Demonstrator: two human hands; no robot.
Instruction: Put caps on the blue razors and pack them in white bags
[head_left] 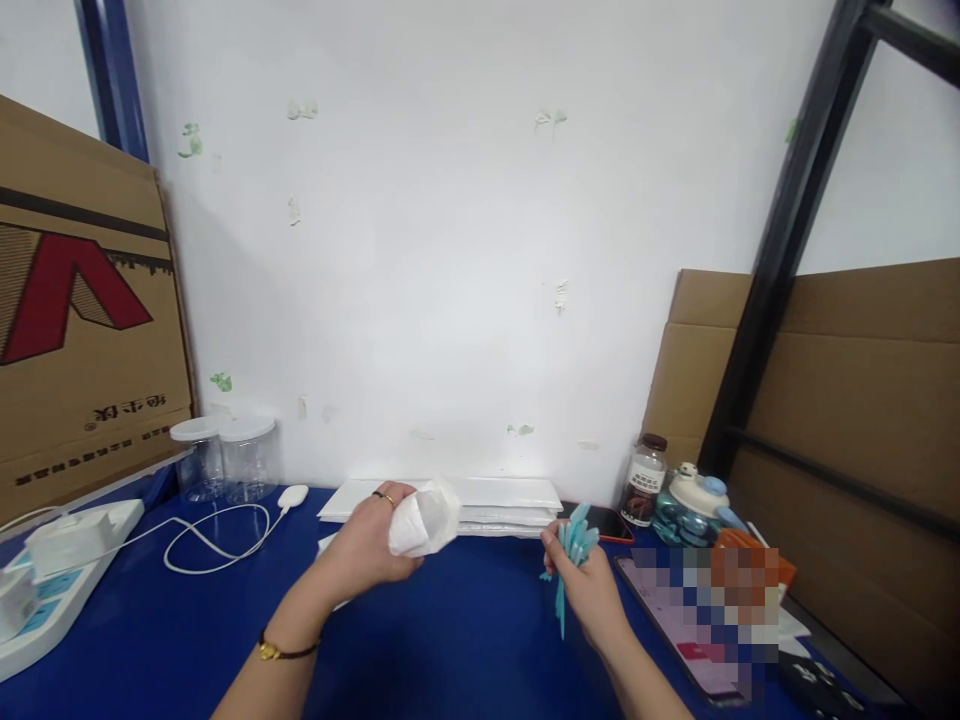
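Observation:
My left hand, closed, grips a small white pouch whose crumpled, translucent mouth points to the right. I cannot see what is inside it. A bunch of thin turquoise strips is pinched between the thumb and fingers of my right hand. One strip hangs down below the others. Both hands are above the blue tabletop, apart from each other. Behind them, against the wall, lies a stack of flat white packs.
Two clear lidded jars, a white cable and a power strip stand left. On the right are a brown bottle, a teal water bottle, a phone and an orange packet. Cardboard borders the table.

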